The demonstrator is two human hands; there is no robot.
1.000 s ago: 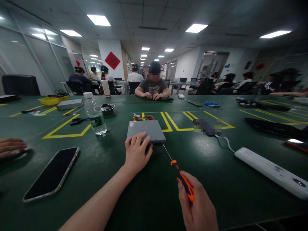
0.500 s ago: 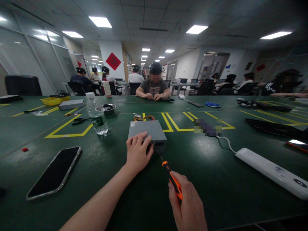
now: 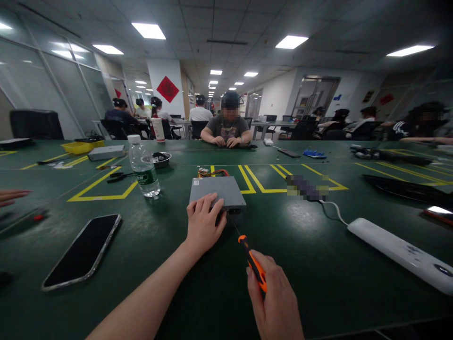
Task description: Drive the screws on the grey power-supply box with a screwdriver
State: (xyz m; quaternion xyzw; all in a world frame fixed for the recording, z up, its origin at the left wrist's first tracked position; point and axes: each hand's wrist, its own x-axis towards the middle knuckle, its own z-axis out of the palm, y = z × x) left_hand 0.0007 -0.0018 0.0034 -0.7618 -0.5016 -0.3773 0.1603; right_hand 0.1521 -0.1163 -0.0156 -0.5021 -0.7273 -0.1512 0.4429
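Note:
A grey metal computer power supply (image 3: 226, 190) lies on the green table, its coloured cables behind it and its socket facing me. My left hand (image 3: 205, 219) grips its near left part, fingers over the top and thumb at the front edge. In my right hand (image 3: 274, 293) is a screwdriver (image 3: 256, 269) with an orange and black handle. Its thin shaft points up and left to the front of the power supply, just below the socket. Whether the tip sits in a screw is too small to tell.
A water bottle (image 3: 143, 170) stands left of the power supply, and a smartphone (image 3: 83, 252) lies nearer me. To the right is a white power strip (image 3: 399, 255). Another person's hand (image 3: 13, 196) shows at the left edge. A person (image 3: 228, 125) sits across the table.
Another person's blurred hand has come in at the left edge, near the small red piece. My hands, the screwdriver and the power supply hold nearly the same places; the view has shifted slightly.

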